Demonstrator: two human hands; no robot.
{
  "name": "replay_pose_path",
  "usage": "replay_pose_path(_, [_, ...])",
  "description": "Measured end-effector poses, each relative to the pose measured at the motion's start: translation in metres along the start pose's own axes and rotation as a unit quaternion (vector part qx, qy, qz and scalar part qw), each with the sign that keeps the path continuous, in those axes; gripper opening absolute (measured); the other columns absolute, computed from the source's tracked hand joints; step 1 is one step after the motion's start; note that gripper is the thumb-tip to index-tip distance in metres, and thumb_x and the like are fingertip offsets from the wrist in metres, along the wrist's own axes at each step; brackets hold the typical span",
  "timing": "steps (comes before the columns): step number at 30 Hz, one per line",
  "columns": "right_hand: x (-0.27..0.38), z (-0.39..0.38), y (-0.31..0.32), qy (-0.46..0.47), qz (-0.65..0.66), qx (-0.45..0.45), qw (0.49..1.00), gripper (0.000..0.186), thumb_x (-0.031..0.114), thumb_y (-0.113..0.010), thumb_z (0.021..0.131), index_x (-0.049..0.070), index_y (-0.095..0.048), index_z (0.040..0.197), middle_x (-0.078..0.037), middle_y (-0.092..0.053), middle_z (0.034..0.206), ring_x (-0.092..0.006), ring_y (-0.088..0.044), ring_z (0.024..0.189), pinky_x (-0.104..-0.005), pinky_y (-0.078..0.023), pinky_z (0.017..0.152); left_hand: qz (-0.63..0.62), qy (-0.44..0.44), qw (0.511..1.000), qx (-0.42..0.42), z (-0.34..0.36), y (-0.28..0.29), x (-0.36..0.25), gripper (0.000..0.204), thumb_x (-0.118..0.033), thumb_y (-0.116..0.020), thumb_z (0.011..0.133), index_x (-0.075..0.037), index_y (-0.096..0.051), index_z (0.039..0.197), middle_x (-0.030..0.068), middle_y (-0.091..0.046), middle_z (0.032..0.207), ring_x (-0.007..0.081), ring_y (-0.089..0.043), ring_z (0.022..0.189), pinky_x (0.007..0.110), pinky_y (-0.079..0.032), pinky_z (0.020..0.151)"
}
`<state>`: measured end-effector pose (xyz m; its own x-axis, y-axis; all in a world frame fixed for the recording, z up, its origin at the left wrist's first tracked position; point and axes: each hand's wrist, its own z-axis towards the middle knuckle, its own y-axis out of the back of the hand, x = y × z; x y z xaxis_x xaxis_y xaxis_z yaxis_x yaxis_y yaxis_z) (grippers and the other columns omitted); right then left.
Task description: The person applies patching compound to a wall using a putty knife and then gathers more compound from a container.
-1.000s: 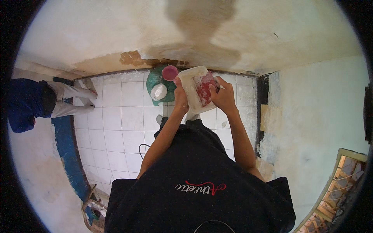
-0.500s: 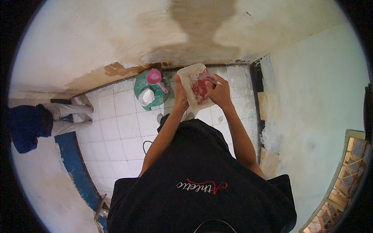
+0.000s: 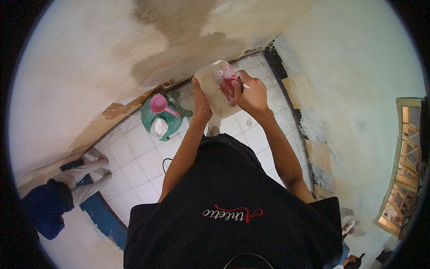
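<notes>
My left hand [image 3: 202,104] is closed on the left side of a pale, translucent plastic tub [image 3: 207,87], held up in front of me. Whitish smears coat the inside of the tub. My right hand [image 3: 254,95] grips a flat red scraper [image 3: 226,83] streaked with white paste, its blade over the tub's right part. White paste also sticks to a right finger. My fingers hide the scraper's grip end. Left of the tub, a pink dipper [image 3: 159,103] and a white, powdery-looking bundle [image 3: 159,128] rest on a round green stool [image 3: 148,114].
A patchy, stained wall [image 3: 112,67] rises close beyond the stool, meeting another wall [image 3: 354,89] on the right. White tiles [image 3: 148,163] cover the floor. A person in dark blue [image 3: 49,204] is at the left; part of another person [image 3: 351,260] shows at lower right. A latticed window [image 3: 403,157] is far right.
My view has turned, so walls and stool appear tilted. The scraper has shifted toward the tub's far right side, and my right fingers have closed more tightly around it.
</notes>
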<state>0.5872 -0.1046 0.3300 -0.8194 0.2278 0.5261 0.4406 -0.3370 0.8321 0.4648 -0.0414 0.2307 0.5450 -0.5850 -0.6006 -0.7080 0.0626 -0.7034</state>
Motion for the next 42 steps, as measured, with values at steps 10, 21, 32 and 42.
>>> replay_pose_path(10, [-0.013,-0.008,-0.003,0.011,0.099,-0.104,0.99,0.011,0.012,-0.062,0.083,0.004,-0.056,0.088,-0.02,-0.059,0.065,-0.0377,-0.059,0.059,-0.0428,-0.046,0.053,-0.038,0.045,0.998,0.033,0.039,-0.003,0.016,0.07,-0.063,-0.026,0.096,-0.006,-0.044,0.133,0.0125,-0.057,0.12,0.0253,-0.06,0.107,0.038,-0.053,0.088])
replay_pose_path(21, [-0.004,-0.005,0.016,-0.044,0.026,-0.118,0.992,0.008,0.007,-0.063,0.083,0.005,-0.06,0.09,-0.018,-0.062,0.07,-0.0355,-0.061,0.06,-0.0376,-0.047,0.055,-0.086,-0.025,0.996,-0.008,0.034,-0.026,0.02,0.073,-0.066,-0.022,0.095,-0.008,-0.043,0.135,0.0108,-0.055,0.127,0.0277,-0.055,0.114,0.04,-0.044,0.1])
replay_pose_path(32, [0.023,-0.005,-0.002,-0.077,-0.046,-0.068,0.994,0.008,0.008,-0.061,0.082,0.004,-0.06,0.089,-0.019,-0.064,0.072,-0.0369,-0.063,0.064,-0.0416,-0.049,0.059,-0.082,0.014,0.997,0.003,0.03,-0.003,0.014,0.073,-0.063,-0.022,0.097,-0.004,-0.042,0.135,0.0126,-0.052,0.131,0.0285,-0.052,0.118,0.039,-0.043,0.101])
replay_pose_path(42, [0.025,0.002,-0.032,-0.08,0.047,-0.071,0.993,0.014,0.011,-0.063,0.081,0.003,-0.059,0.092,-0.02,-0.062,0.072,-0.0407,-0.062,0.068,-0.044,-0.049,0.061,-0.086,0.076,0.993,0.042,0.033,0.021,0.008,0.073,-0.064,-0.026,0.095,-0.004,-0.043,0.133,0.0145,-0.055,0.125,0.0277,-0.057,0.111,0.04,-0.049,0.095])
